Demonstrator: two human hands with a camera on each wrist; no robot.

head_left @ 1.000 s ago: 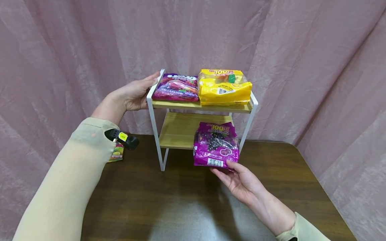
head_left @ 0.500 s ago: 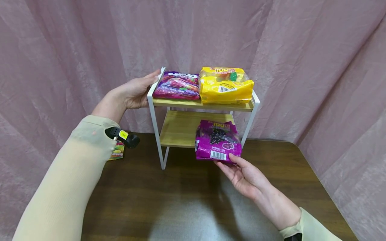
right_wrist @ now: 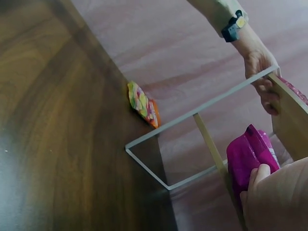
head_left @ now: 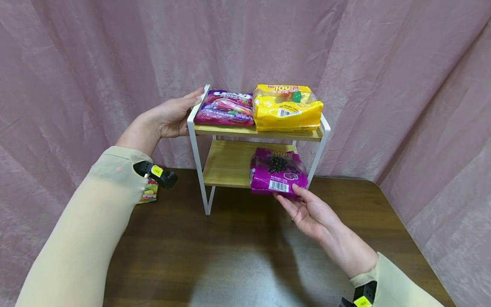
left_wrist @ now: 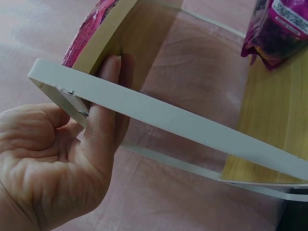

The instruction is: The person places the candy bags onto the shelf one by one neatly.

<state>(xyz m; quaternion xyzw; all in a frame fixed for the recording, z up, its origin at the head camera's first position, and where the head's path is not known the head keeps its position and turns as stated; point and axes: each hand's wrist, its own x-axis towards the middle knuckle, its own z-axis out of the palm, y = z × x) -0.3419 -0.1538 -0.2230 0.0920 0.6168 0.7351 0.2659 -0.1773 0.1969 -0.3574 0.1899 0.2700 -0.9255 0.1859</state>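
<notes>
A two-tier shelf rack (head_left: pixel 230 168) with a white metal frame and wooden boards stands on the table. My left hand (head_left: pixel 174 117) grips its upper left side; in the left wrist view the fingers (left_wrist: pixel 111 72) reach past the white bar to beneath the top board. My right hand (head_left: pixel 312 215) holds a purple candy bag (head_left: pixel 278 172) by its lower right corner, thumb in front and fingers underneath. That bag sits over the right part of the lower board, its front hanging past the board's edge. On the top board lie a berry candy bag (head_left: pixel 226 108) and a yellow candy bag (head_left: pixel 287 113).
A small colourful packet (head_left: pixel 149 192) lies on the dark wooden table (head_left: pixel 230 256) left of the rack, partly hidden by the left sleeve in the head view. A pink curtain (head_left: pixel 245 42) hangs close behind the rack.
My right hand has moved up and forward with the purple candy bag, deeper over the lower board, and the bag tips back more. The left hand keeps its hold on the rack.
</notes>
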